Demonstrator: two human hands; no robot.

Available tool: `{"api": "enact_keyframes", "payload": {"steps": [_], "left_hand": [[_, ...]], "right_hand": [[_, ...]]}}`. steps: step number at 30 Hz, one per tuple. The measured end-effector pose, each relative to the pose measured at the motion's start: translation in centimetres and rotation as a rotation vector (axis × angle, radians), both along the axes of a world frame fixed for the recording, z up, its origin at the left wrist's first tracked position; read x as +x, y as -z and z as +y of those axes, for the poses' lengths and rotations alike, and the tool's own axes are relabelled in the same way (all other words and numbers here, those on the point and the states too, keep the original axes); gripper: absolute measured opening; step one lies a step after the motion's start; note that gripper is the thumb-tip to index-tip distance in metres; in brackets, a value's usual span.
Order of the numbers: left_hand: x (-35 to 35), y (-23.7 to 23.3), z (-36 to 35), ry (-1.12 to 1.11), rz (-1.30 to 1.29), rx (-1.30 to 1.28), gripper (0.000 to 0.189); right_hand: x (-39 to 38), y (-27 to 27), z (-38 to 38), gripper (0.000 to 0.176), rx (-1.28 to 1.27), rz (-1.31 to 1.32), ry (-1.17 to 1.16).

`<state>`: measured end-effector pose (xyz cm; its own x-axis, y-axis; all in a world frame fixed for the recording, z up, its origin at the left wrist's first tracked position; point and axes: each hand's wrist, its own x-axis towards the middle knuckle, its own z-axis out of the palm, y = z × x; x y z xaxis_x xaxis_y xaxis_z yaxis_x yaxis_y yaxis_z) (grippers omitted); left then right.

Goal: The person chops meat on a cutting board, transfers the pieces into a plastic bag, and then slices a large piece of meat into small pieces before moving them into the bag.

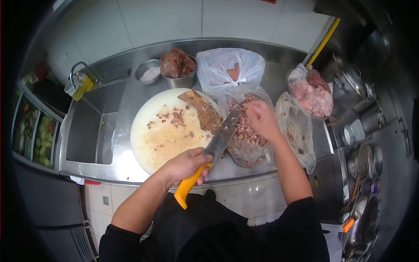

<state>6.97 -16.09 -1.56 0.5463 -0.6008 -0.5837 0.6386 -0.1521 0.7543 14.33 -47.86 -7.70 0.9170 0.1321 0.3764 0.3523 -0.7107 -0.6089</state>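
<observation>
My left hand (188, 165) is wrapped round a large knife (223, 134) where its yellow handle meets the blade. The wide blade points away from me and to the right, its tip over a clear plastic bag (244, 153) filled with small diced meat (249, 129). My right hand (263, 118) is above that meat, close to the blade tip. Its fingers are curled together, and what they hold, if anything, is hidden. Left of the blade, a brown slab of cooked meat (201, 109) lies on the round white cutting board (146, 146), with diced bits (176, 117) scattered nearby.
Behind the board stand a metal pot (185, 81) with big meat chunks and a small bowl (148, 71) of white stuff. A tied white bag (230, 65) sits beside them. Raw meat (312, 94) and a crumpled bag (294, 131) are at right, a sink (87, 135) at left.
</observation>
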Motion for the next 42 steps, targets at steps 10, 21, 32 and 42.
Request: {"api": "enact_keyframes", "payload": {"steps": [10, 21, 32, 42], "left_hand": [[-0.8, -0.9, 5.9, 0.248, -0.084, 0.125, 0.019], [-6.7, 0.9, 20.7, -0.428, -0.110, 0.263, 0.014], [-9.5, 0.8, 26.2, -0.491, -0.113, 0.630, 0.024], [-5.4, 0.8, 25.4, -0.255, -0.327, 0.746, 0.038]], "right_hand": [[-1.6, -0.4, -0.3, 0.049, -0.458, -0.088, 0.072], [18.7, -4.1, 10.0, 0.015, -0.369, -0.290, 0.032], [29.3, 0.8, 13.6, 0.016, -0.938, -0.113, 0.062], [29.1, 2.0, 14.5, 0.021, -0.989, -0.089, 0.193]]}}
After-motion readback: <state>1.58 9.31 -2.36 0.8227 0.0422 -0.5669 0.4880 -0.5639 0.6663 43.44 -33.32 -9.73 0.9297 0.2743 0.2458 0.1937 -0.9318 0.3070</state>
